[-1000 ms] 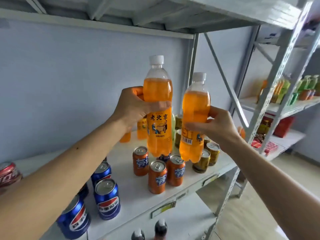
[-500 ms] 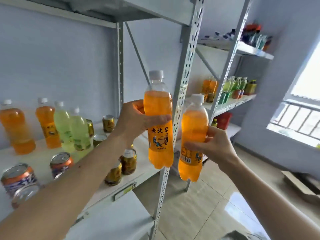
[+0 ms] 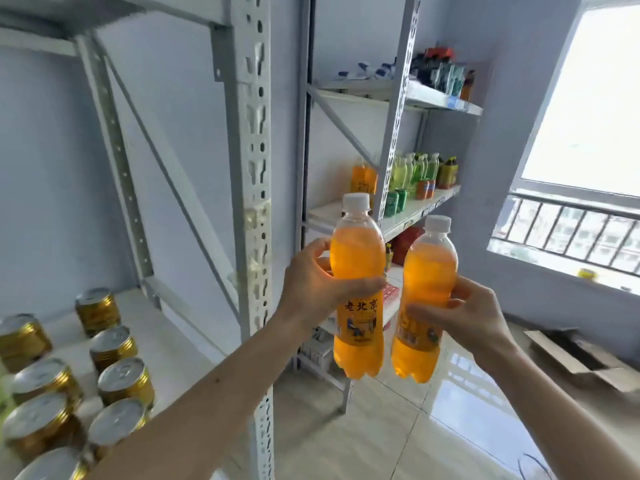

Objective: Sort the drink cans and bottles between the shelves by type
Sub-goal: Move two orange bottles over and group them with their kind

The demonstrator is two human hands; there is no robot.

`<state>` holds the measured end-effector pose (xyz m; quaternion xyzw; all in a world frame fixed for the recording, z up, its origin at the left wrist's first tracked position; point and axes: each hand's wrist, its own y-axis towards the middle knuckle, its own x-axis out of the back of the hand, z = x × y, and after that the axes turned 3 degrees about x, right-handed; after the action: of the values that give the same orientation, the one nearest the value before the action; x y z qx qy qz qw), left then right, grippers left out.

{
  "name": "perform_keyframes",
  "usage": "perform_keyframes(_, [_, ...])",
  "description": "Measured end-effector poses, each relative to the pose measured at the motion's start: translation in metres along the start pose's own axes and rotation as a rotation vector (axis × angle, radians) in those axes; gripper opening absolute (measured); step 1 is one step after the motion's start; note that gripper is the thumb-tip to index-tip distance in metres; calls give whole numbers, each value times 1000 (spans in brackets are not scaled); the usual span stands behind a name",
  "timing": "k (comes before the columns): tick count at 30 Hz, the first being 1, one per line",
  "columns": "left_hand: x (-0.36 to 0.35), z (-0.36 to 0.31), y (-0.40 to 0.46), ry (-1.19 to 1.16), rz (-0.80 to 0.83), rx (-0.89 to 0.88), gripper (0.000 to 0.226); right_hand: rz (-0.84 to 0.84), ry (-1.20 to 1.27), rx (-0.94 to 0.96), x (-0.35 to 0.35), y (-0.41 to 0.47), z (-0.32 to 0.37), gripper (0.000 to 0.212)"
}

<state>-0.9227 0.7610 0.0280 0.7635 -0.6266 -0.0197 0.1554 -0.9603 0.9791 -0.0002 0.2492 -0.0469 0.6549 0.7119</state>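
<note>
My left hand (image 3: 311, 282) grips an orange soda bottle (image 3: 358, 261) with a white cap and a label in Chinese characters, held upright in the air. Beside it, my right hand (image 3: 464, 313) holds a second orange soda bottle (image 3: 429, 268), also upright, slightly lower. Both bottles hang in front of the second shelving unit, past the white post (image 3: 252, 202). On that unit's middle shelf (image 3: 412, 216) stand orange bottles (image 3: 363, 178), green bottles (image 3: 415, 169) and green cans (image 3: 394, 200).
Several gold cans (image 3: 114, 344) stand on the near shelf at lower left. A flattened cardboard box (image 3: 585, 358) lies on the tiled floor at right. A barred window (image 3: 568, 230) fills the right wall. The top far shelf (image 3: 440, 98) carries dark bottles.
The view has swung right, from the near shelf of cans to the second shelving unit. Both hands have carried their bottles along and kept their grip.
</note>
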Motion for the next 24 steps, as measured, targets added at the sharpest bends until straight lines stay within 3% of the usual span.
perform_keyframes(7, [-83, 18, 87, -18, -47, 46, 86, 8, -16, 8, 42, 100, -59, 88])
perform_keyframes(11, [-126, 20, 136, -15, -101, 61, 109, 40, -3, 20, 68, 167, -84, 67])
perform_keyframes(19, [-199, 35, 248, 6, -112, 26, 101, 46, 39, 45, 97, 289, -131, 59])
perform_keyframes(24, [-239, 60, 330, -32, -90, -20, 98, 41, 32, 53, 100, 367, -166, 69])
